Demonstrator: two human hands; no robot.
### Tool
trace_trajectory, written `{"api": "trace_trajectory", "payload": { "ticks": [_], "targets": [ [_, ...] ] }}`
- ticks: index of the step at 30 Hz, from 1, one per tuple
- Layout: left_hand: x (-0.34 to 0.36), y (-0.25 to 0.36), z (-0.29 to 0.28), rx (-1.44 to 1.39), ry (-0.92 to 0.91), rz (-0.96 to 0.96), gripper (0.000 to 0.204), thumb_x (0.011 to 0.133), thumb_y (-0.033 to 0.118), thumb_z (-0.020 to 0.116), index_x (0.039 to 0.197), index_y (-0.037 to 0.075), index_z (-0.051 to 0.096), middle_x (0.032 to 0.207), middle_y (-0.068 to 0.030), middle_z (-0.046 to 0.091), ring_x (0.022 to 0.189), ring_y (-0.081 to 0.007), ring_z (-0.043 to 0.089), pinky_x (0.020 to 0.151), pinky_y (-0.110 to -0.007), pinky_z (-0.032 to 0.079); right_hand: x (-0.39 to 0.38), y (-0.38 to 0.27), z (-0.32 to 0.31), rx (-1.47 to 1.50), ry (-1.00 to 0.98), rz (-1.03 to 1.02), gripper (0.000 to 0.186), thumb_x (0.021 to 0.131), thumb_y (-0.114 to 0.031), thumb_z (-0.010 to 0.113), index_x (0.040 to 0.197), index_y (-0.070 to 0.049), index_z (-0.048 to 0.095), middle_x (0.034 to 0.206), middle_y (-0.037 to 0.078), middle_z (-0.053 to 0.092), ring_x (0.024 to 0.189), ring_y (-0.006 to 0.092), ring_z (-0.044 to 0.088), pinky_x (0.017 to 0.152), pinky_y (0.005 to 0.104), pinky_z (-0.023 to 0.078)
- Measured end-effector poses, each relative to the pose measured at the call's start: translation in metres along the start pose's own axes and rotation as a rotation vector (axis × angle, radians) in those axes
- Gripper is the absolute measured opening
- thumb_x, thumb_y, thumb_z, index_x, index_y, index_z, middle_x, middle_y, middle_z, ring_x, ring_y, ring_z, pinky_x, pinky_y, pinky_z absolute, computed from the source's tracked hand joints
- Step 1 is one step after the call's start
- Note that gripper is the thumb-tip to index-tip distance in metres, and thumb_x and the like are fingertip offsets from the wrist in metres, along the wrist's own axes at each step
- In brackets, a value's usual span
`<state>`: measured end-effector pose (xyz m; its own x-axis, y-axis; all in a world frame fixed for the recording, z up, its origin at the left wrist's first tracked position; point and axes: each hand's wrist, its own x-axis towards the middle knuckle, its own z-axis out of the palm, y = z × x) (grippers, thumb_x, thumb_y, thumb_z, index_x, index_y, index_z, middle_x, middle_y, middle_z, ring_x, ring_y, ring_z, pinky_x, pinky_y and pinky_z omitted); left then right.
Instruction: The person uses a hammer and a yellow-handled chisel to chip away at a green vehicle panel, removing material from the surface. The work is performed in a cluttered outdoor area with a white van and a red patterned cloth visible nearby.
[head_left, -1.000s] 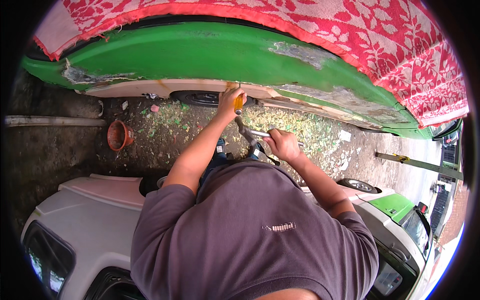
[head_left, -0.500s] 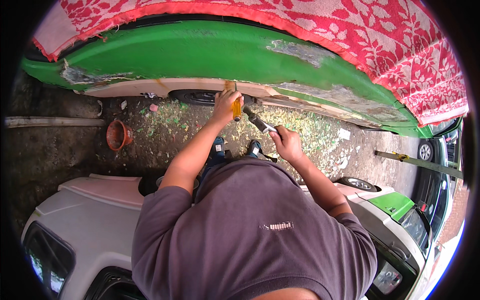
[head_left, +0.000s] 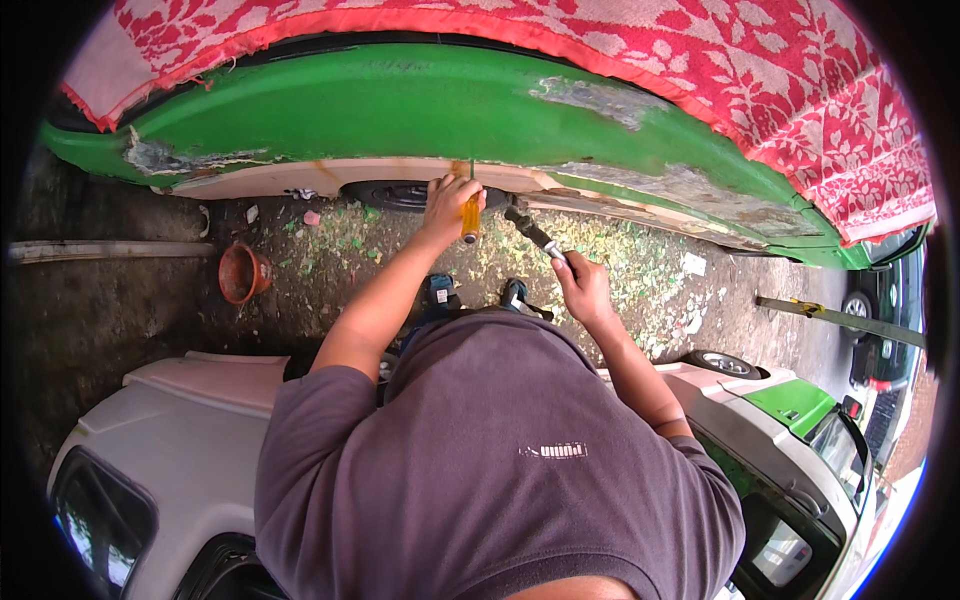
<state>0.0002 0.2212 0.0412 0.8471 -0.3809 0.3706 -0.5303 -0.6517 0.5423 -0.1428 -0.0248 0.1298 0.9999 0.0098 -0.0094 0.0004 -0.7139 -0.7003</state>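
Note:
A screwdriver with a clear amber handle (head_left: pixel 471 218) is gripped in my left hand (head_left: pixel 449 207), its blade pointing away from me at the lower edge of the green car body (head_left: pixel 330 110). Whether the tip presses into the metal is too small to tell. My right hand (head_left: pixel 586 286) is wrapped round a hammer (head_left: pixel 531 232) with a dark head and a shiny metal shaft. The hammer's head is to the right of the screwdriver's handle end and apart from it. Peeled, bare patches (head_left: pixel 604 103) show on the green panel.
A red-and-white patterned cloth (head_left: pixel 700 60) drapes over the car. Below the panel is a wheel (head_left: pixel 385 194); yellow and green paint chips (head_left: pixel 640 270) litter the ground. An orange bucket (head_left: pixel 243 274) stands left, a metal bar (head_left: pixel 840 320) lies right, and a white-and-green vehicle (head_left: pixel 200 430) is behind me.
My right hand has shifted slightly right and down, and the hammer's head has swung right, away from the screwdriver's handle. My left hand keeps the screwdriver in nearly the same place.

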Motion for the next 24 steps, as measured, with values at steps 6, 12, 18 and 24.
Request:
{"api": "trace_trajectory", "payload": {
  "ticks": [6, 12, 18, 24],
  "targets": [
    [-0.014, 0.0, 0.008, 0.092, -0.057, 0.002, 0.012, 0.089, 0.021, 0.063, 0.086, 0.011, 0.058, 0.086, -0.0042, 0.057, 0.091, -0.0261, 0.056, 0.086, -0.043, 0.036, -0.005, -0.009, 0.003, -0.072, -0.049, -0.104, 0.027, 0.093, -0.031, 0.063, 0.088, -0.004, 0.063, 0.063, 0.016, 0.06, 0.058, 0.036, 0.061, 0.054, 0.0423, 0.047],
    [-0.009, -0.007, 0.016, -0.037, 0.113, -0.016, 0.011, 0.087, 0.019, 0.065, 0.085, 0.011, 0.058, 0.084, -0.0029, 0.058, 0.09, -0.0252, 0.057, 0.085, -0.041, 0.037, -0.001, -0.015, 0.009, -0.2, -0.14, -0.575, 0.027, 0.088, -0.034, 0.067, 0.087, -0.008, 0.063, 0.071, 0.008, 0.062, 0.061, 0.0286, 0.063, 0.054, 0.038, 0.05],
    [-0.004, -0.016, 0.016, -0.007, 0.117, -0.02, 0.011, 0.085, 0.02, 0.066, 0.085, 0.011, 0.059, 0.086, -0.0021, 0.061, 0.093, -0.0241, 0.058, 0.087, -0.041, 0.038, 0.009, -0.026, 0.015, -0.246, -0.123, -0.565, 0.028, 0.089, -0.035, 0.066, 0.089, -0.007, 0.064, 0.069, 0.009, 0.061, 0.061, 0.0287, 0.063, 0.053, 0.0391, 0.05],
    [-0.003, -0.02, 0.023, -0.033, 0.142, -0.014, 0.012, 0.087, 0.024, 0.063, 0.085, 0.013, 0.06, 0.085, -0.0016, 0.062, 0.09, -0.0244, 0.059, 0.082, -0.043, 0.038, 0.007, -0.043, 0.014, -0.17, -0.116, -0.569, 0.024, 0.09, -0.032, 0.066, 0.087, -0.008, 0.063, 0.068, 0.009, 0.061, 0.06, 0.029, 0.064, 0.052, 0.0394, 0.05]
  ]
}}
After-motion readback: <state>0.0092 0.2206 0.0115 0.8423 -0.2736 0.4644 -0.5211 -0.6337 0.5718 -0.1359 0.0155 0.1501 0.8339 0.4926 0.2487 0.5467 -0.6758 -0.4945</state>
